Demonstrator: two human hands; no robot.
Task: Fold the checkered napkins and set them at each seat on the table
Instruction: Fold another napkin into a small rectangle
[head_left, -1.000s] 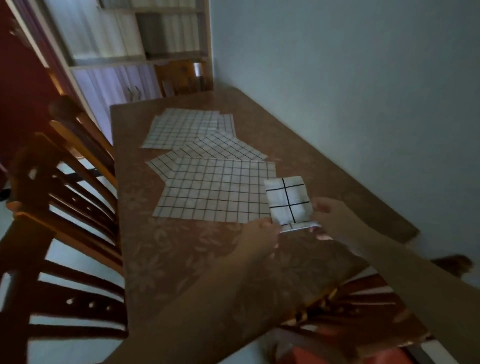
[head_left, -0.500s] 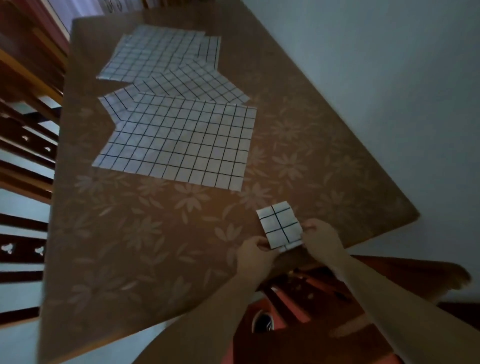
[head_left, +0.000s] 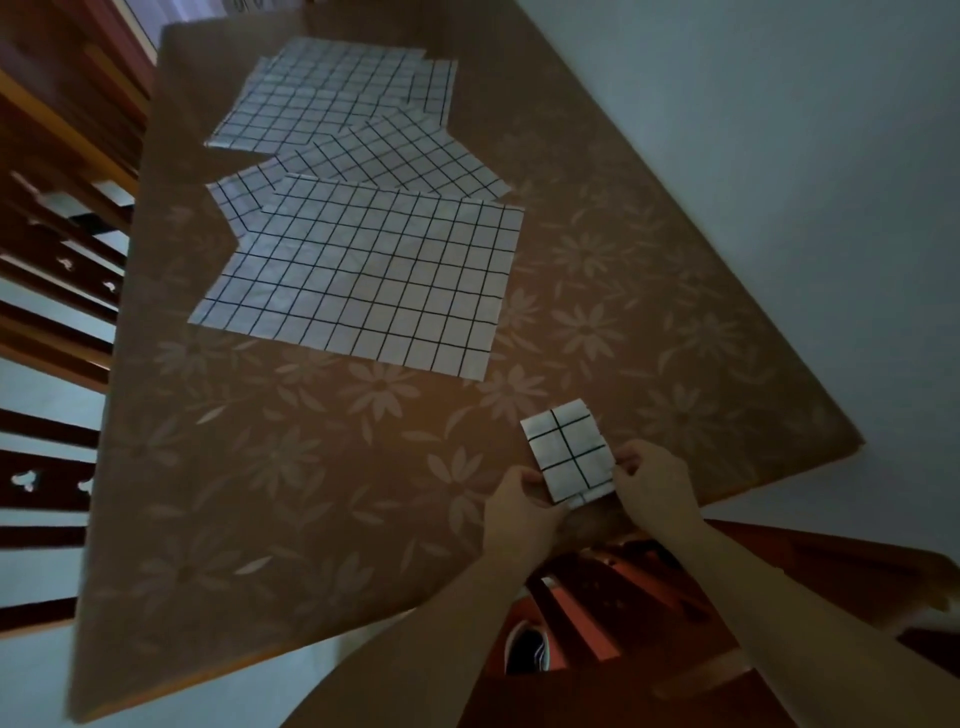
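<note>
A small folded checkered napkin (head_left: 569, 449), white with black lines, lies at the near edge of the brown flowered table (head_left: 311, 467). My left hand (head_left: 522, 512) pinches its lower left corner and my right hand (head_left: 654, 486) pinches its right edge. Several unfolded checkered napkins lie flat and overlapping farther up the table: the nearest napkin (head_left: 374, 280), a second napkin (head_left: 395, 156) turned at an angle behind it, and a far napkin (head_left: 332, 88).
Wooden chair backs (head_left: 57, 260) line the table's left side. A red-brown chair (head_left: 727, 597) stands under my arms at the near edge. A pale wall (head_left: 779, 156) runs along the table's right side.
The folded napkin came down from in front of the flat napkins to the table's near edge, both hands still on it. The camera tilted downward.
</note>
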